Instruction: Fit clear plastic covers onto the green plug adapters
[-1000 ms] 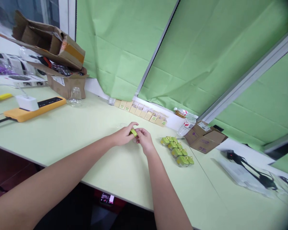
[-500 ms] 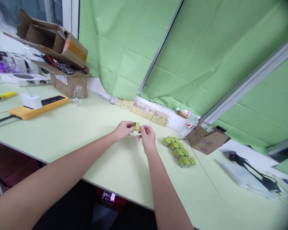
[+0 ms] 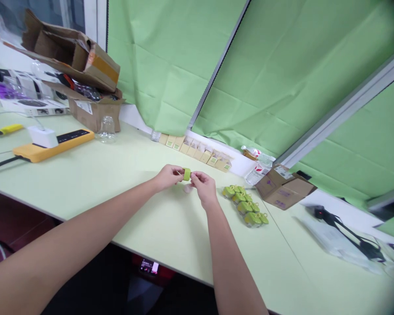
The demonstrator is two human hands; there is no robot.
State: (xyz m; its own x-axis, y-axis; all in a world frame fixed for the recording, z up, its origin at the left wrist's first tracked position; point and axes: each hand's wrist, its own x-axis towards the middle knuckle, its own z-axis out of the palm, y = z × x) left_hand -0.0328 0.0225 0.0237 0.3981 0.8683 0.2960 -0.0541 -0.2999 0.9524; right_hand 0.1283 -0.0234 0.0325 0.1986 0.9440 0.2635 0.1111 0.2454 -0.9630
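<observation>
Both my hands meet above the middle of the pale green table [image 3: 118, 175]. Between them is a small green cap [image 3: 186, 174], pinched by the fingertips of my left hand [image 3: 167, 176] and my right hand [image 3: 202, 186]. A small pale thing I cannot make out lies on the table just under the cap. To the right, a cluster of several small green-capped clear containers [image 3: 246, 204] rests on the table, apart from my hands.
A row of small tan boxes [image 3: 197, 153] lines the back wall. A small cardboard box [image 3: 284, 188] and plastic bottles [image 3: 258, 164] sit right of them. At the left are an orange power strip [image 3: 52, 144], a clear jar [image 3: 107, 130] and open cartons [image 3: 72, 57]. Black cables [image 3: 344, 232] lie at the right.
My hands lifted the green cap slightly off the table and now hold it between both sets of fingertips; the view shifted a little.
</observation>
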